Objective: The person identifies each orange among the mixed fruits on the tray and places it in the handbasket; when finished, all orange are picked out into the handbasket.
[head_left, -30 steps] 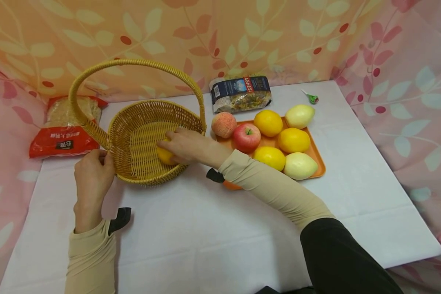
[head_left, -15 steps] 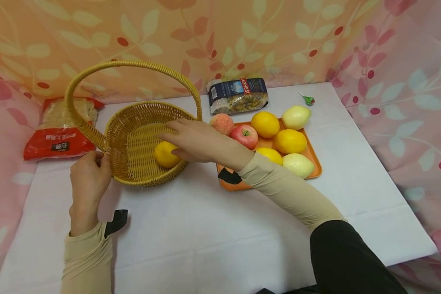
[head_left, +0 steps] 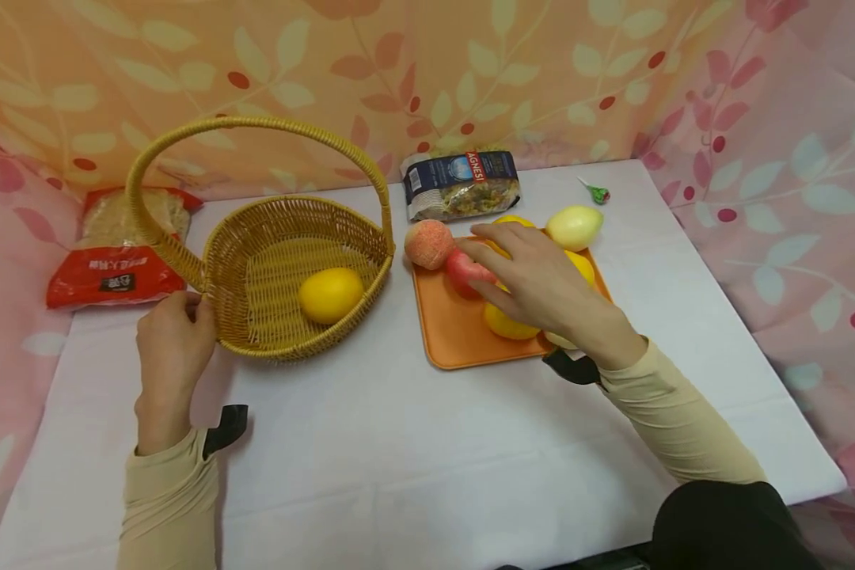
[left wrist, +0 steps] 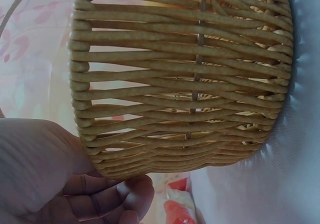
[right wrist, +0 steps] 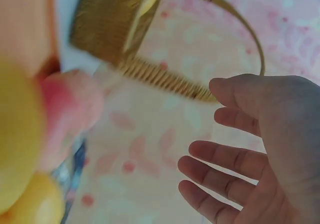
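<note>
My left hand (head_left: pixel 174 340) pinches the rim of a yellow wicker basket (head_left: pixel 274 285) at its left side; in the left wrist view the fingers (left wrist: pixel 137 194) curl at the woven edge. Inside the basket, toward its right, lies one smooth yellow fruit (head_left: pixel 331 295). Above the orange tray (head_left: pixel 456 340) is my right hand (head_left: pixel 549 281), fingers spread and holding nothing. It partly covers a red apple (head_left: pixel 465 273) and several yellow fruits (head_left: pixel 507 323). A fuzzy pink peach (head_left: pixel 429 244) sits at the tray's back left corner, a pale oval fruit (head_left: pixel 575 228) at its back right.
A red bag of dry food (head_left: pixel 117 269) lies left of the basket, close to the left hand. Behind the tray lies a dark pasta packet (head_left: pixel 463 186), with a green-wrapped lollipop (head_left: pixel 598 193) to its right. The basket's tall handle (head_left: pixel 256 123) arches over it.
The right hand has let go of the yellow fruit in the basket and moved right, over the tray. The left hand stays on the rim.
</note>
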A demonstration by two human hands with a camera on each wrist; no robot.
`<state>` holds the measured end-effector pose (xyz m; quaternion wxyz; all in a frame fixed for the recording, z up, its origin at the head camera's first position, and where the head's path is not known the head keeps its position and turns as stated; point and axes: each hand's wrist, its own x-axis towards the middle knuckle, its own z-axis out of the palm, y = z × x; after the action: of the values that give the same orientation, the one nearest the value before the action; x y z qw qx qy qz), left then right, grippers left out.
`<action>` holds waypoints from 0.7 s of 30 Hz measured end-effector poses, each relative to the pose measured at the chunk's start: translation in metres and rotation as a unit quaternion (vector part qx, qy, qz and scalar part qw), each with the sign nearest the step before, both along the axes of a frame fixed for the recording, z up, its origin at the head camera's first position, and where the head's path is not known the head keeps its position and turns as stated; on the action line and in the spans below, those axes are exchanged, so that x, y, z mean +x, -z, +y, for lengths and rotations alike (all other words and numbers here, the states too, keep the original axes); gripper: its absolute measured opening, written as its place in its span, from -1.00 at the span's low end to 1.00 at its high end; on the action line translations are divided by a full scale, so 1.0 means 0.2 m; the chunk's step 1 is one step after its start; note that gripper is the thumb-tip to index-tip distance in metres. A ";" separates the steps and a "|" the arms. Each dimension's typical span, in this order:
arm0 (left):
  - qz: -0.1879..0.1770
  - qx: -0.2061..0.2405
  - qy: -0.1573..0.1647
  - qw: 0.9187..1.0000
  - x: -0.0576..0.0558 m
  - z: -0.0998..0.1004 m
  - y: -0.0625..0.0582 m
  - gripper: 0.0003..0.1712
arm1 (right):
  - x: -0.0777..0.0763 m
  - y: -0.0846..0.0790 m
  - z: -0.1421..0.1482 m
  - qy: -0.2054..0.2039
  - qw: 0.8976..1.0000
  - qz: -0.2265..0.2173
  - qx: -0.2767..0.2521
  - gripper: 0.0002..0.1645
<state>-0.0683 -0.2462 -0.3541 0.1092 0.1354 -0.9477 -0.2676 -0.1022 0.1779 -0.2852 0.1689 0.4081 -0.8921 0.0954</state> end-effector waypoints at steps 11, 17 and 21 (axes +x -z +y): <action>0.018 -0.005 -0.002 1.000 0.00 0.00 0.01 -0.59 | 0.12 0.21 0.28 0.055 0.998 -0.033 0.029 -0.24; 0.003 -0.003 0.002 1.000 0.00 0.00 0.01 -0.58 | 0.12 0.29 0.28 0.063 0.995 -0.059 0.050 -0.17; -0.001 -0.001 0.004 1.000 0.00 0.00 0.00 -0.58 | 0.12 0.33 0.27 0.066 0.993 -0.070 0.067 -0.19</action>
<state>-0.0682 -0.2459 -0.3549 0.1076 0.1321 -0.9485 -0.2670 -0.0779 0.2311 -0.3517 0.0840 0.3510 -0.9311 0.0523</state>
